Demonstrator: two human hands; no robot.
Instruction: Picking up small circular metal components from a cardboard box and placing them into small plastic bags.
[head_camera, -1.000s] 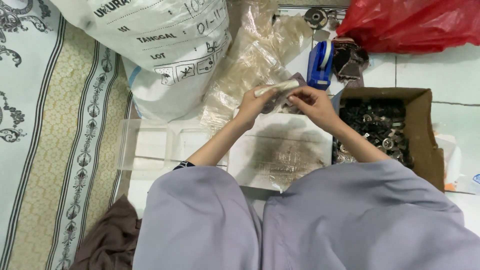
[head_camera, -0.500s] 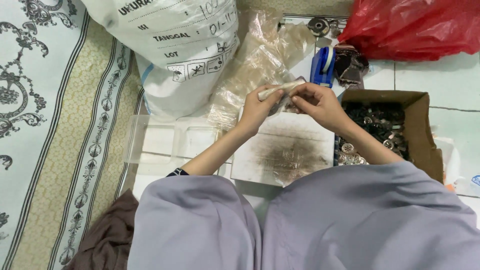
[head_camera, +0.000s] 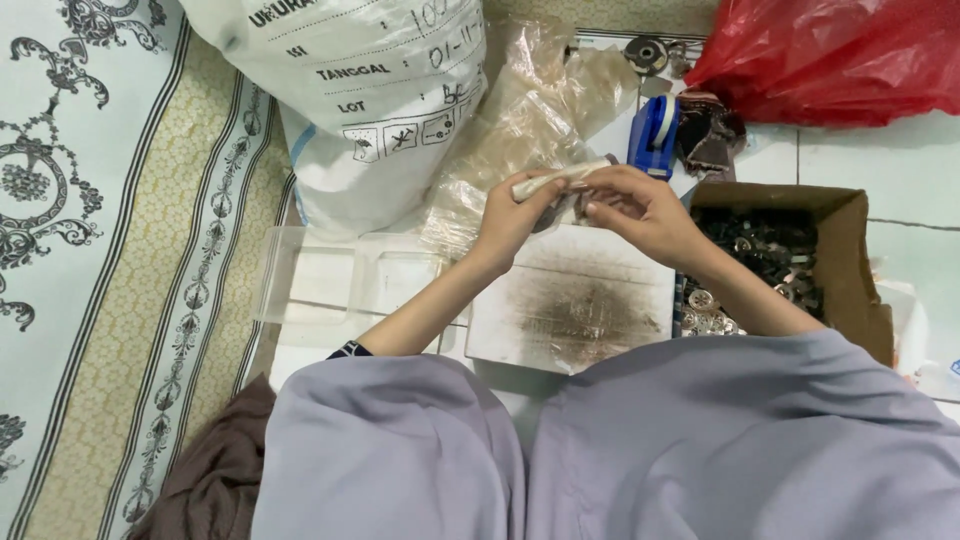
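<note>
A: What is close to us?

B: A stained white board (head_camera: 570, 310). Above it, the left hand (head_camera: 515, 215) and right hand (head_camera: 640, 205) pinch a small pale roll (head_camera: 555, 180). The fingers are closed on it.

A: Which way does it lie?

B: Sideways, left to right.

A: What is around?

B: A brown box of metal bits (head_camera: 790, 260) on the right, a blue tape holder (head_camera: 655, 135) behind, and crinkly clear bags (head_camera: 520, 120) right past the hands.

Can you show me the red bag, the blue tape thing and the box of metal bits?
red bag (head_camera: 830, 60), head view, middle.
blue tape dispenser (head_camera: 655, 135), head view, body.
cardboard box (head_camera: 868, 265), head view, right wall.
</note>
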